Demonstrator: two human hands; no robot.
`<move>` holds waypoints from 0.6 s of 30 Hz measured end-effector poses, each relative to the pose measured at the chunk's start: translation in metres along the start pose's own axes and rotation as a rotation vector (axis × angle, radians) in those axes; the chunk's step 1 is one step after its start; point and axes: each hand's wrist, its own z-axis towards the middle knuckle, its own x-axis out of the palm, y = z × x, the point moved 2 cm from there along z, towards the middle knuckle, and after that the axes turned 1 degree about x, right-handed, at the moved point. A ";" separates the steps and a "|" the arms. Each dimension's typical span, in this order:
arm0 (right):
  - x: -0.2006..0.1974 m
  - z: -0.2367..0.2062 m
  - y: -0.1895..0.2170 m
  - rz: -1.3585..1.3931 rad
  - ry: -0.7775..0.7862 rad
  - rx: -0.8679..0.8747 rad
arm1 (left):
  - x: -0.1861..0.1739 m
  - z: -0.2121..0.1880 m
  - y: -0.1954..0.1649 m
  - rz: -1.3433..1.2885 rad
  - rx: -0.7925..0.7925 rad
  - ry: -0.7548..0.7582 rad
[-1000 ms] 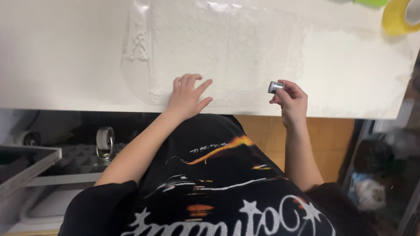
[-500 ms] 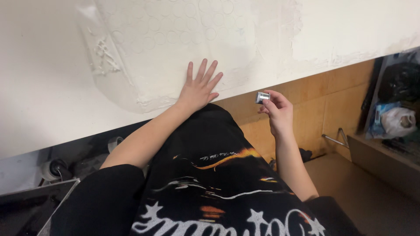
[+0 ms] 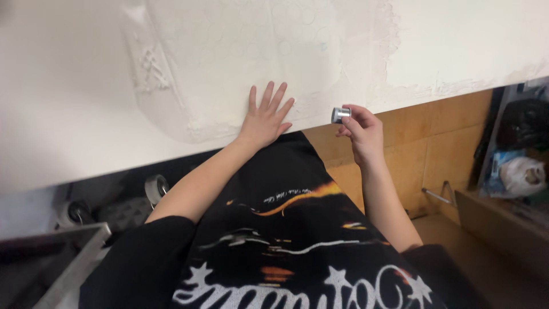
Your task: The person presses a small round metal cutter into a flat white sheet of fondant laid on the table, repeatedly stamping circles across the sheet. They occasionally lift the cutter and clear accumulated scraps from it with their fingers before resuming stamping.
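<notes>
Left hand [image 3: 266, 117]: flat, palm down, on the near edge of the white sheet [image 3: 240, 63]; fingers spread wide and pointing up and away across the table; forearm running back down-left to the black sleeve.
Right hand [image 3: 360, 129]: raised just off the table's near edge, wrist bent, forearm rising from lower right; thumb and fingertips pinched narrow around a small metal cylinder [image 3: 341, 114].
Metal cylinder: short, silvery, held at the fingertips just in front of the table edge; long axis roughly level, open or flat end facing left toward the left hand; well clear of that hand, not touching the sheet.
White sheet: thin, pale, embossed with rows of circles, lying flat on the white table [image 3: 68, 103]; crumpled, ragged border along the left and near sides.
Packages: at far right, on a shelf beside the wooden panel [image 3: 434, 143], a blue-edged packet [image 3: 493, 171] with a white bundled bag [image 3: 521, 174] against it; markings too small to tell.
Below left: a grey caster wheel [image 3: 154, 187] under the table.
</notes>
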 end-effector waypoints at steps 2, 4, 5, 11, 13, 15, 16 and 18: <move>-0.004 0.006 0.002 -0.008 0.058 -0.007 | 0.003 0.002 -0.010 0.023 -0.037 -0.004; -0.013 0.013 0.005 -0.042 0.089 -0.013 | 0.004 0.001 -0.019 0.019 -0.052 0.012; -0.020 0.014 0.007 -0.062 0.111 -0.010 | 0.006 -0.003 -0.028 0.007 -0.068 0.027; -0.058 0.028 0.012 -0.119 0.232 -0.014 | 0.017 -0.019 -0.064 -0.075 -0.342 -0.042; -0.066 0.033 0.014 -0.134 0.248 -0.013 | 0.024 -0.014 -0.070 -0.028 -0.403 -0.052; -0.073 0.035 0.016 -0.156 0.275 -0.014 | 0.031 -0.006 -0.078 0.003 -0.436 -0.064; -0.076 0.034 0.016 -0.169 0.287 -0.009 | 0.035 0.000 -0.083 0.010 -0.442 -0.070; -0.080 0.034 0.017 -0.207 0.313 -0.017 | 0.040 0.013 -0.092 0.026 -0.431 -0.069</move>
